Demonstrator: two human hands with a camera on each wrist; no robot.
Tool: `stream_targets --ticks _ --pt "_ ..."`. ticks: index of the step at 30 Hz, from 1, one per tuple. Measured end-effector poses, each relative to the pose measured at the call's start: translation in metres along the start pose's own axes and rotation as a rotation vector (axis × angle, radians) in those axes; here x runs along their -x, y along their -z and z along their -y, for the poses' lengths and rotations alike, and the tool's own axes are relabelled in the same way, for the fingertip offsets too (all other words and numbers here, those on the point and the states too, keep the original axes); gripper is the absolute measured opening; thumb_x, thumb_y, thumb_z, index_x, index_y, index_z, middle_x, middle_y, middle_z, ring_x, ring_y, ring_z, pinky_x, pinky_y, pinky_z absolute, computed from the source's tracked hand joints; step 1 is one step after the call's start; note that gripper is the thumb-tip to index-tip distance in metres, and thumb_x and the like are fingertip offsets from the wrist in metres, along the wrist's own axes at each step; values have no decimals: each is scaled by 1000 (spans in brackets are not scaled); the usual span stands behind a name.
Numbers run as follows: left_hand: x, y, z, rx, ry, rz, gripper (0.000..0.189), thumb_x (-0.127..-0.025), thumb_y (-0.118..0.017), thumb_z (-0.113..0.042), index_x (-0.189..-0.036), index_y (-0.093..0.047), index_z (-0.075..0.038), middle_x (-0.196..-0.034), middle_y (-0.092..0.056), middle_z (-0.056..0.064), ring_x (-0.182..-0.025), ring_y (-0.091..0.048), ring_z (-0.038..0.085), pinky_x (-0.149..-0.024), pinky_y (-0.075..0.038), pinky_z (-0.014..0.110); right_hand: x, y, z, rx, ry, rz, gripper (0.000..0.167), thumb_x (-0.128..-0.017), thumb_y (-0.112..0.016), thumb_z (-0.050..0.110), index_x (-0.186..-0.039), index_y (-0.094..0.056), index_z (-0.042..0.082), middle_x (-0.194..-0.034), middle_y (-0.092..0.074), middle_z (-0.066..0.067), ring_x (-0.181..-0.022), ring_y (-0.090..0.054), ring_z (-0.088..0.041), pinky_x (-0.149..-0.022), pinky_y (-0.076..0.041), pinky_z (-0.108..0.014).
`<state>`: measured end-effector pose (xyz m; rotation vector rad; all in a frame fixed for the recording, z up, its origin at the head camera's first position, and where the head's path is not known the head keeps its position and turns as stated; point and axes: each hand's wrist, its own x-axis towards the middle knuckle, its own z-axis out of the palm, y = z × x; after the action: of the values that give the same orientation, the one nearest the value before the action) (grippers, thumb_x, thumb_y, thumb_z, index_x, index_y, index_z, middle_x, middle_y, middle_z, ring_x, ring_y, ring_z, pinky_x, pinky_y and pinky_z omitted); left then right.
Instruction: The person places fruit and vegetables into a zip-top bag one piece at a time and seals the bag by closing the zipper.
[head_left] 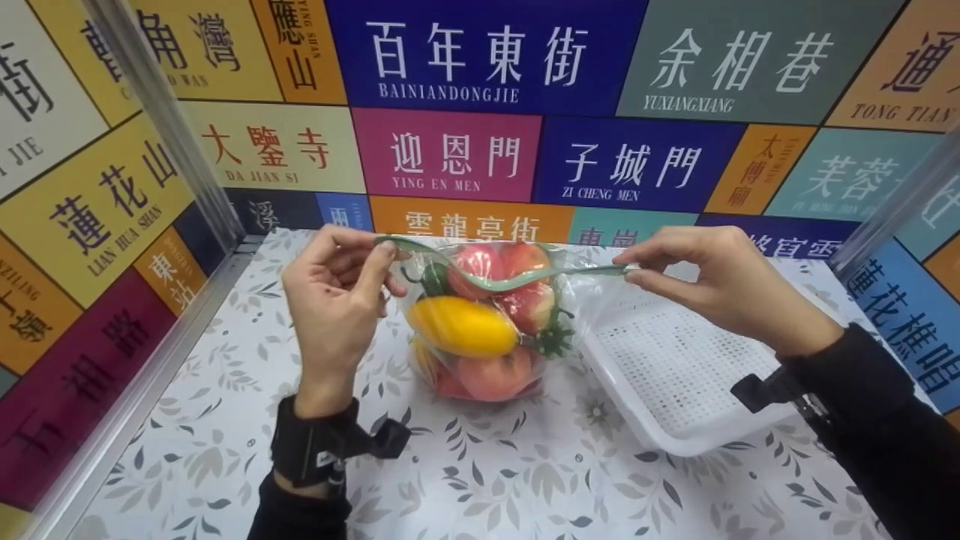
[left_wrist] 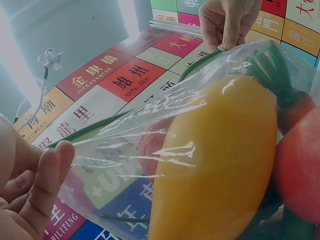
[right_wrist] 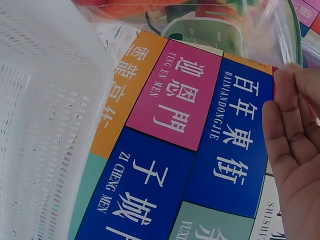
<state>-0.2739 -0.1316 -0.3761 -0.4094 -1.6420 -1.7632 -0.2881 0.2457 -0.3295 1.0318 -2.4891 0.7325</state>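
Note:
A clear zip bag (left_wrist: 115, 165) with a green top strip (head_left: 517, 282) stands on the table, filled with fruit and vegetables. Through its film show a yellow mango-shaped fruit (head_left: 461, 326), several red-and-yellow round fruits (head_left: 495, 371) and a green leafy top (head_left: 555, 339). My left hand (head_left: 334, 292) pinches the strip's left end between thumb and forefinger. At the other end, my right hand (head_left: 709, 274) pinches the strip with thumb and fingertips. Between the hands the strip sags in a curve, bowed toward me.
A white perforated plastic basket (head_left: 660, 441) sits right of the bag, under my right forearm. Leaf-patterned white cloth (head_left: 480, 472) covers the table. Coloured panels with printed characters (head_left: 450, 154) stand behind, and metal posts (head_left: 169, 112) rise at the sides.

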Motion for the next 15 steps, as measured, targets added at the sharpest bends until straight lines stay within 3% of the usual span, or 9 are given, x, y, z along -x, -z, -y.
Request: stream_targets --ticks 2,4,6,9,12,15 --pt "1 1 -3 -52 -14 3 6 -95 -75 4 -96 -70 7 -85 -81 4 -57 -66 13 -48 -51 22 2 3 7 -9 1 25 27 -92 -82 0 -112 -82 18 -96 -79 10 -89 -69 4 -84 -52 -6" --pt "1 4 -8 -86 -23 13 4 -94 -75 3 -95 -71 5 -85 -81 0 -62 -68 12 -54 -53 21 4 9 15 -38 5 58 26 -93 -80 1 -111 -82 20 -96 -79 10 -88 -69 2 -83 -52 -6" --pt "1 7 -13 -30 3 36 2 -94 -74 4 -95 -72 3 -84 -81 1 -67 -71 13 -57 -54 21 5 15 23 -114 -6 96 27 -94 -78 -2 -111 -82 19 -98 -80 7 -90 -71 0 -84 -55 -9" --pt "-2 13 -15 145 83 52 8 -95 -70 8 -93 -71 0 -80 -79 5 -66 -69 16 -61 -55 23 3 22 28 -248 -81 128 24 -96 -76 -2 -111 -82 17 -101 -81 2 -91 -76 -7 -84 -61 -15" --pt "-8 13 -1 324 217 38 14 -96 -67 11 -91 -69 -2 -78 -78 9 -62 -65 15 -62 -57 24 -2 19 22 -326 -205 117 18 -99 -75 4 -112 -82 14 -103 -81 1 -91 -79 -11 -83 -63 -19" --pt "-14 7 28 371 341 11 15 -97 -68 11 -92 -69 -4 -77 -78 8 -62 -69 13 -64 -62 24 -13 3 6 -335 -291 89 15 -100 -75 11 -115 -81 11 -101 -82 0 -87 -78 -9 -81 -62 -18"
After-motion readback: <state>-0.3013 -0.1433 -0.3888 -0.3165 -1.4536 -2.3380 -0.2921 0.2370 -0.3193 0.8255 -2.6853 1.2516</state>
